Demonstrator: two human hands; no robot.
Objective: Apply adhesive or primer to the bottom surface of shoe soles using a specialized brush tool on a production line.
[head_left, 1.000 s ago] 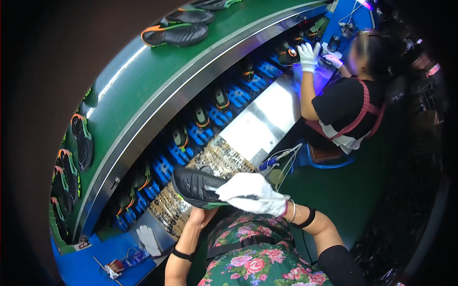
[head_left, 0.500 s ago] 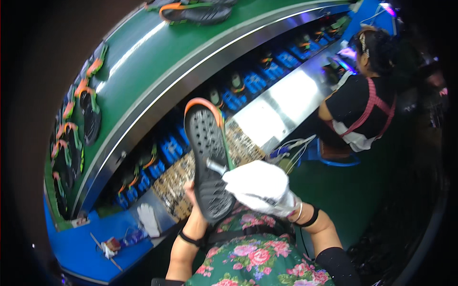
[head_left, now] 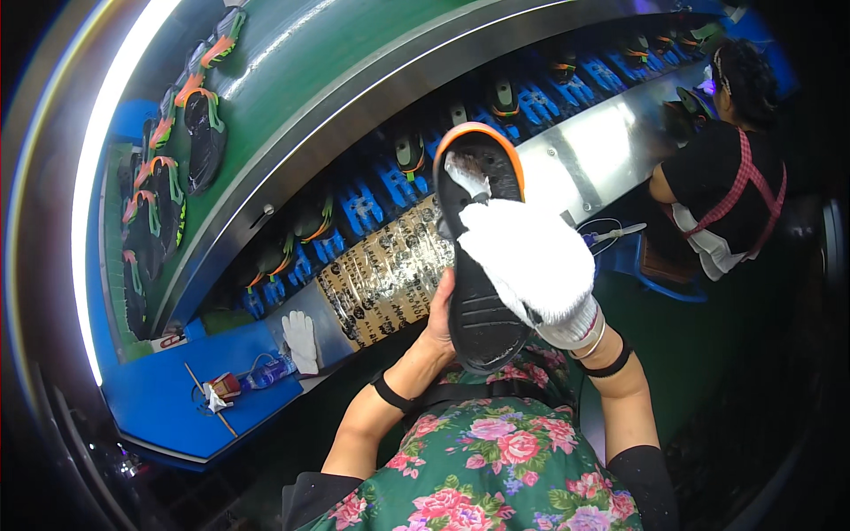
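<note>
My bare left hand (head_left: 438,317) grips the left edge of a black shoe sole (head_left: 482,327) with an orange rim at its far end. The sole is held lengthwise before me, its inner face up, above the bench. My right hand (head_left: 536,265), in a white knitted glove, is closed on a brush (head_left: 467,173). The brush's pale, brownish head rests against the far part of the sole; its handle is mostly hidden by the glove. The near half of the sole looks dark and shiny with ridges.
Shoes (head_left: 202,133) line the green conveyor (head_left: 292,62). Below it, blue racks (head_left: 363,208) carry shoe parts. Tape-covered brown sheeting (head_left: 385,274) lies on the metal bench. A glove (head_left: 301,343), a bottle (head_left: 268,373) and a stick sit left. A person (head_left: 717,168) works at right.
The sole has shifted right in view and the brush has moved from its middle to the far end. The near half now looks smoother and darker. The view has turned leftward.
</note>
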